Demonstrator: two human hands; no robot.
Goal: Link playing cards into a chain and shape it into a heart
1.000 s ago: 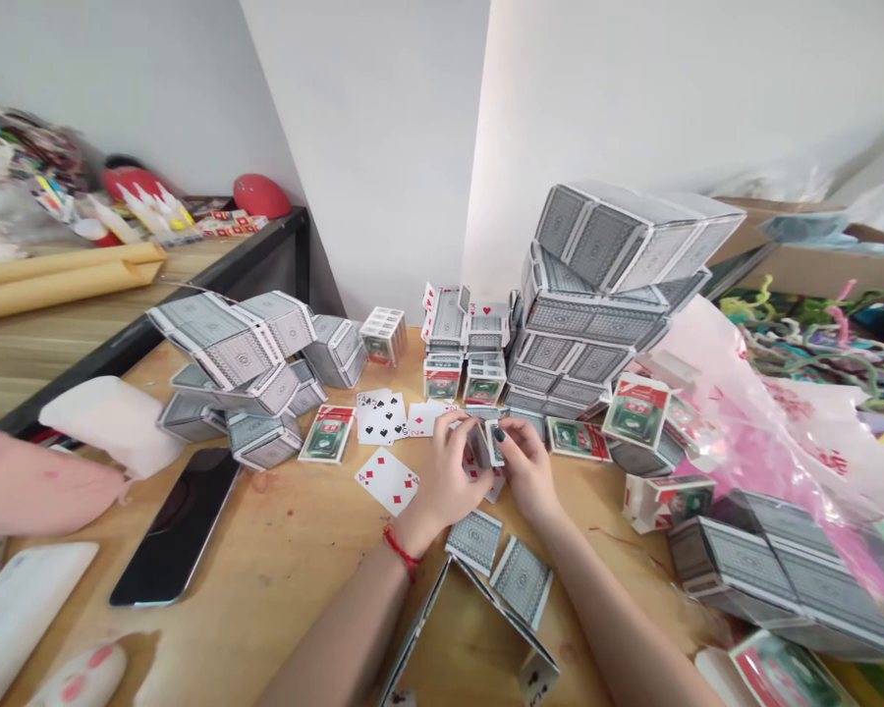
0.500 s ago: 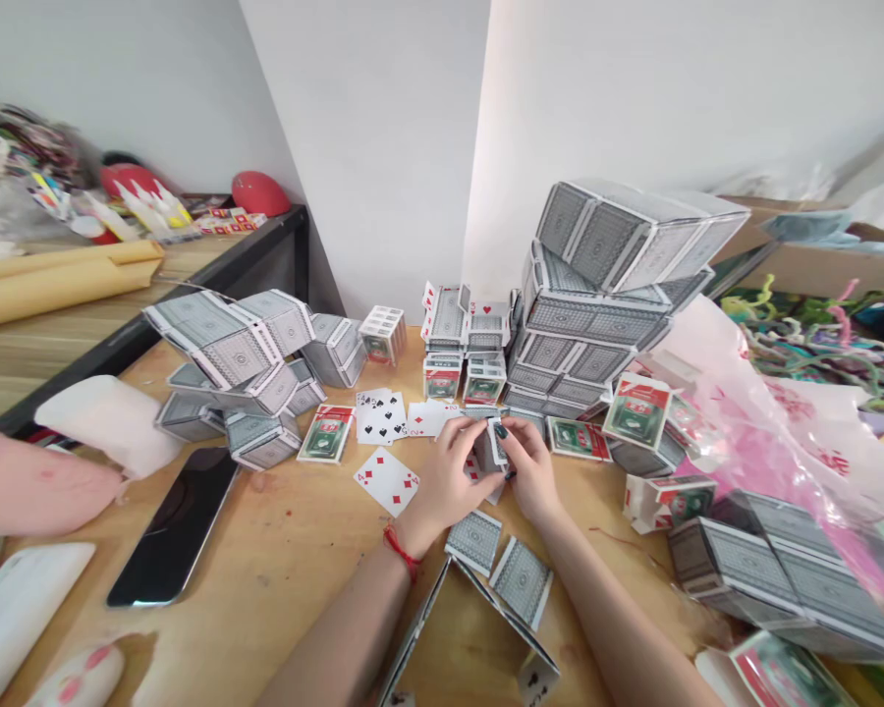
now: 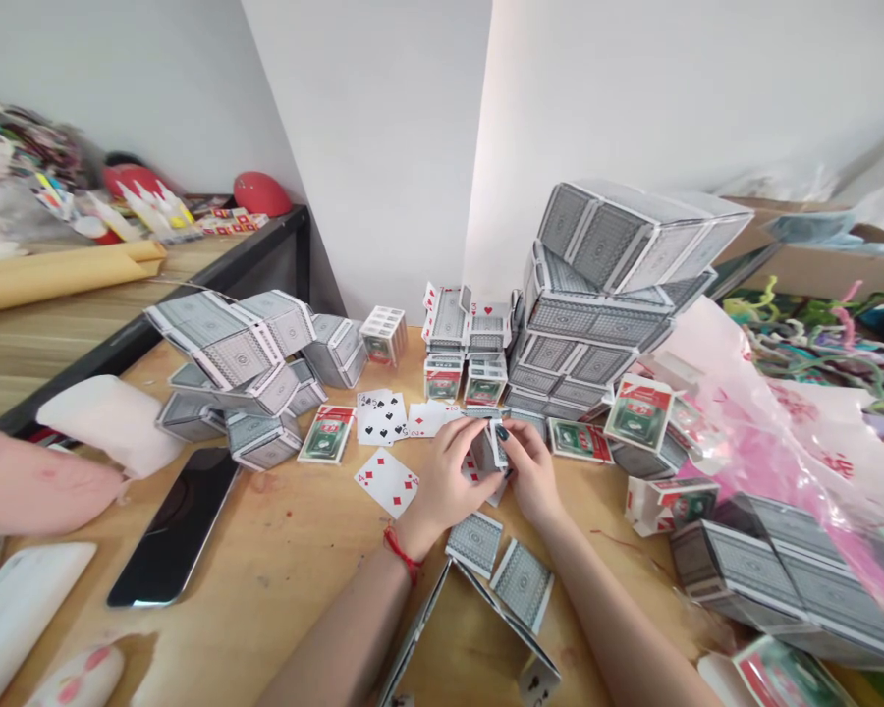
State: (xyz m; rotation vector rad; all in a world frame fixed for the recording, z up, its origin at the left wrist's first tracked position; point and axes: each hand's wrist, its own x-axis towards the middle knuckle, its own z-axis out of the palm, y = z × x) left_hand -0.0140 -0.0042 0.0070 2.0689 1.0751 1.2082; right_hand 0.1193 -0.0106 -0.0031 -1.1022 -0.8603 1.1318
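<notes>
Gripping a small folded playing-card piece (image 3: 488, 445) between them, left hand (image 3: 448, 479) and right hand (image 3: 531, 473) pinch its glossy grey-patterned backs above the wooden table (image 3: 287, 570).

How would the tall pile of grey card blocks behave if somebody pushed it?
The tall pile would probably topple: its top block sits askew, overhanging the layers beneath. It looks hollow, folded from playing cards, so likely light and crushable. Pieces might hit the card piece held by left hand and right hand.
</notes>
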